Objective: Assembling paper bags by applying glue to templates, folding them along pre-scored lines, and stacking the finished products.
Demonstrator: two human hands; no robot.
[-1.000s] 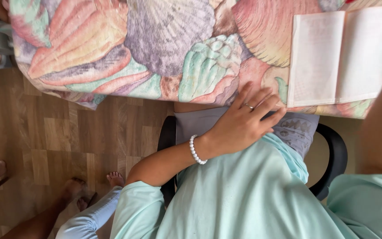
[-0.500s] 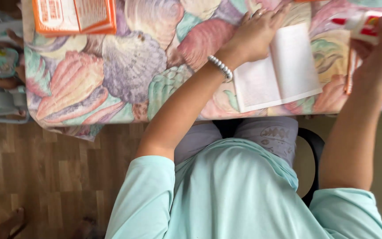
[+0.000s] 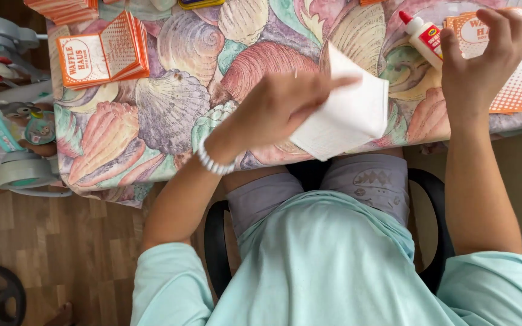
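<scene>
**Left hand on the white sheet, right hand at the glue bottle**

From the head camera I look straight down at my lap and the near edge of the table. My left hand [image 3: 285, 105] is closed on a folded white paper [image 3: 348, 115]: the thumb and fingers pinch its left edge, and the index finger stretches out across the top of the sheet. The paper sits tilted over the near edge of the shell-print tablecloth [image 3: 170, 115], partly hanging past it above my knees. A white bead bracelet [image 3: 212, 162] circles that wrist.

My right hand [image 3: 484, 51] is up at the far right of the table, fingers curled around the lower part of a white glue bottle [image 3: 421, 33] with a red cap. The bottle leans, cap pointing up and to the left. The hand rests on top of an orange-and-white printed booklet [image 3: 509, 90], which lies flat beneath it; I cannot tell whether the fingers also grip the booklet.

Well apart, at the far left of the table, another orange-and-white booklet [image 3: 101, 54] lies half open. Beyond the table's left edge stands a grey and teal baby seat [image 3: 7, 121] on the wooden floor [image 3: 74, 247]. I sit in a black chair [image 3: 215, 241].
</scene>
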